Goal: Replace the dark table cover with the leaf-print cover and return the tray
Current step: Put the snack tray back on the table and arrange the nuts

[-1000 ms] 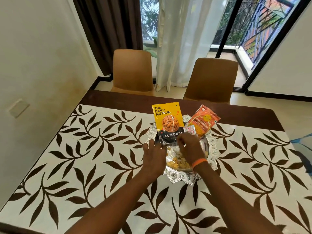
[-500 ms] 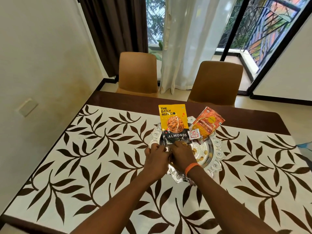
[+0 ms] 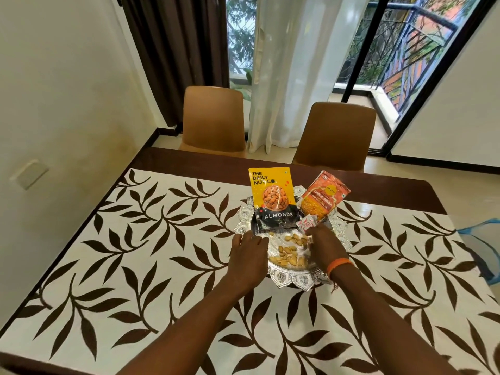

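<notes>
Landmark: the silver tray (image 3: 290, 282), sitting on the leaf-print cover (image 3: 135, 253) a little beyond the middle of the counter (image 3: 392, 189). The cover lies flat over the counter, leaving a bare dark strip along the far edge. No dark cover is in view. Judgement: the swap is done, the tray is back, and the step in hand is tidying its contents.

Left of the tray's centre: left hand (image 3: 247, 253) rests palm-down on the tray's left rim, fingers extended and loosely together, tips near the lower corner of the almonds packet (image 3: 273, 201). Grip is apart; it holds nothing. Forearm runs in from the near edge at a shallow diagonal.

Centre: loose nuts (image 3: 290, 253) lie in the tray's bowl between the hands. The almonds packet leans upright at the far-left of the tray; an orange snack packet (image 3: 324, 197) leans at the far-right.

Right of centre: right hand (image 3: 326, 246) hovers over the tray's right half, fingers curled downward just in front of a small red-and-white sachet (image 3: 307, 223). Something pale shows at the fingertips; I cannot tell whether it is pinched. An orange band is on the wrist.

To do this well (judgement): keep the left hand steadying the rim so the tray does not drag and wrinkle the cover. Move light pieces slowly; the leaning packets look easy to topple.
</notes>
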Action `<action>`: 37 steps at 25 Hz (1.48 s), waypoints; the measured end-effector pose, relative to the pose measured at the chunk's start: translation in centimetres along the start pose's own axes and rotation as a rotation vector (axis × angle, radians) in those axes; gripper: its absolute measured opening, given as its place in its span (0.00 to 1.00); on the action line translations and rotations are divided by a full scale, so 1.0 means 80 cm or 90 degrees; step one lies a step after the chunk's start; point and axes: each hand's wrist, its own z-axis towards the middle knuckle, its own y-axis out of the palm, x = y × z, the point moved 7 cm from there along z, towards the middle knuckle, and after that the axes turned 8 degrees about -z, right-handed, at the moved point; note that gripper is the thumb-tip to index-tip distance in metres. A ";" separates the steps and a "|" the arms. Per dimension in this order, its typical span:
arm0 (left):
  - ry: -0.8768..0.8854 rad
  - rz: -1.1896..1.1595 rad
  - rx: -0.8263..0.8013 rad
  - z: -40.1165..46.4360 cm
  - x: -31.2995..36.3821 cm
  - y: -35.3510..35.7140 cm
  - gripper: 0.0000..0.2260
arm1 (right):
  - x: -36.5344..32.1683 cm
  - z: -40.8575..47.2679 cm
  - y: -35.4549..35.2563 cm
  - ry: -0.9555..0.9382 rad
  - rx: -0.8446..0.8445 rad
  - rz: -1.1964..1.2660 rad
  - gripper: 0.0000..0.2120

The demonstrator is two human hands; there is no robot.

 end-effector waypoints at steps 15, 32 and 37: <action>0.067 -0.042 -0.116 0.032 0.054 0.024 0.10 | -0.049 -0.030 0.029 -0.135 -0.051 -0.098 0.12; -0.001 -0.127 0.054 0.005 0.022 0.001 0.09 | -0.057 -0.014 0.026 -0.049 -0.046 0.012 0.10; 0.027 -0.215 0.088 -0.003 0.007 -0.006 0.11 | -0.017 -0.010 0.010 -0.178 -0.069 0.170 0.27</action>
